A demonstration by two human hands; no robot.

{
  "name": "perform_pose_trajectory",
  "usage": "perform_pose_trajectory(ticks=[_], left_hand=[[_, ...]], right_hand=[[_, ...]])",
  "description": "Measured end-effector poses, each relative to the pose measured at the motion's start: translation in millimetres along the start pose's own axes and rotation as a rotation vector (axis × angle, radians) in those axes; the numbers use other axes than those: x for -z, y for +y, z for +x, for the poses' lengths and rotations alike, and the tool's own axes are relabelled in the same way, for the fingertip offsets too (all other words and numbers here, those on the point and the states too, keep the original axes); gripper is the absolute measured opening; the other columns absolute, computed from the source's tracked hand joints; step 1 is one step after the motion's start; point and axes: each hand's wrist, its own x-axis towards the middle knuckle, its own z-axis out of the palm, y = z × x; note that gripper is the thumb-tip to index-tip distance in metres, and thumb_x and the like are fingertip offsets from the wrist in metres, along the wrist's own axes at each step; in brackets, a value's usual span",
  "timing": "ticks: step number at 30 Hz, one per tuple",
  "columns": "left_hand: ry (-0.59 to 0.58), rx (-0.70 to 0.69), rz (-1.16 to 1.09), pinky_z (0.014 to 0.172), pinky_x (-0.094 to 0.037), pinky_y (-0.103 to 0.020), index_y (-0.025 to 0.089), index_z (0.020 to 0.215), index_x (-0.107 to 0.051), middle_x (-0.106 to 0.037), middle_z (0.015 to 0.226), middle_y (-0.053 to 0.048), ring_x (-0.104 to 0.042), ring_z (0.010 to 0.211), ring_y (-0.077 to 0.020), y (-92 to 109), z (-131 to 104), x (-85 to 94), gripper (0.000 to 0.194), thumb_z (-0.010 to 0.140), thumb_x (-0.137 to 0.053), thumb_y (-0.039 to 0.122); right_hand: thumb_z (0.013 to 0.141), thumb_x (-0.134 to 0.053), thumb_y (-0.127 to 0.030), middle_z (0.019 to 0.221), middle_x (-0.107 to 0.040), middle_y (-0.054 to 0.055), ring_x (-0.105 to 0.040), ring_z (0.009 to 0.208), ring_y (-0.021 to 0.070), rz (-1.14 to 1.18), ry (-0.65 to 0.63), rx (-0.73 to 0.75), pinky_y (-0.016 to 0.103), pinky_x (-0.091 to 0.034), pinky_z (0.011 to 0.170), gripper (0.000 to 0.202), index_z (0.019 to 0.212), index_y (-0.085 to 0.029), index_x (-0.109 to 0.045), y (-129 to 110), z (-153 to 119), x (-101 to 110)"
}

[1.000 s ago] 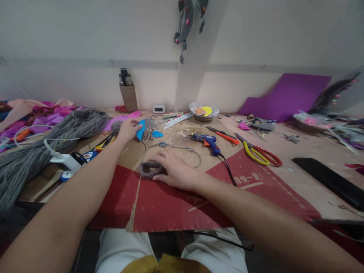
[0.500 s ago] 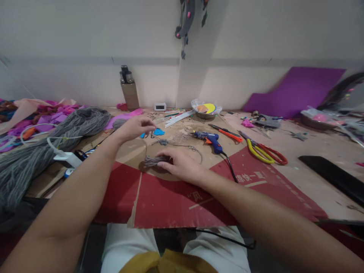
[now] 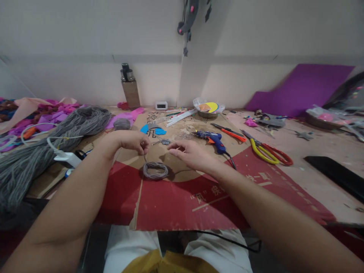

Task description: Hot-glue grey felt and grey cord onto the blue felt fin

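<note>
A loosely wound oval coil of grey yarn (image 3: 155, 170) lies on the cardboard, over the seam between its brown and red parts. My left hand (image 3: 136, 142) is just above the coil, thumb and finger pinched on a strand of yarn that runs down to it. My right hand (image 3: 191, 154) hovers to the right of the coil with fingers apart and nothing in them. Beyond the gap between both hands, a small grey star (image 3: 165, 141) is on the cardboard beside a blue piece (image 3: 159, 131).
A blue glue gun (image 3: 212, 139), an orange cutter knife (image 3: 231, 133) and red-yellow scissors (image 3: 267, 149) lie to the right. A thick grey yarn hank (image 3: 82, 123), a white power strip (image 3: 66, 157) and colourful fabric scraps are at left. A bowl (image 3: 209, 113) stands at the back.
My right hand has let go of the yarn coil and moved right, fingers apart. The coil now rests on the cardboard. My left hand has come down and pinches a strand.
</note>
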Motion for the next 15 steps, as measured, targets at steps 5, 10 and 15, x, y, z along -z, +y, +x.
perform_pose_trajectory(ticks=[5, 10, 15], left_hand=[[0.127, -0.045, -0.054, 0.065, -0.041, -0.022, 0.02, 0.073, -0.063, -0.064, 0.076, 0.0, -0.057, 0.073, -0.016, 2.8, -2.6, 1.1, 0.007, 0.069, -0.059, 0.023], [0.102, 0.013, -0.173, 0.063, -0.044, -0.023, 0.02, 0.077, -0.057, -0.064, 0.069, 0.0, -0.061, 0.068, -0.0164, 9.4, -8.9, 2.4, 0.006, 0.074, -0.056, 0.025], [0.104, 0.01, -0.274, 0.062, -0.046, -0.025, 0.02, 0.081, -0.059, -0.063, 0.067, -0.001, -0.059, 0.063, -0.0163, 11.2, -9.1, 2.3, 0.015, 0.07, -0.062, 0.029]], right_hand=[[0.088, -0.055, -0.03, 0.09, -0.073, 0.004, -0.06, 0.076, 0.0145, -0.042, 0.043, 0.028, 0.026, -0.042, 0.067, 0.022, 0.095, -0.018, -0.072, 1.3, -1.3, 0.1], [0.088, -0.054, -0.032, 0.09, -0.072, 0.005, -0.062, 0.078, 0.0156, -0.036, 0.158, 0.049, 0.028, -0.044, 0.07, 0.023, 0.092, -0.018, -0.072, 5.9, 0.6, 11.1], [0.087, -0.055, -0.034, 0.086, -0.07, 0.005, -0.06, 0.073, 0.0143, 0.006, 0.266, -0.01, 0.027, -0.045, 0.067, 0.025, 0.093, -0.016, -0.07, 9.8, -1.1, 31.9]])
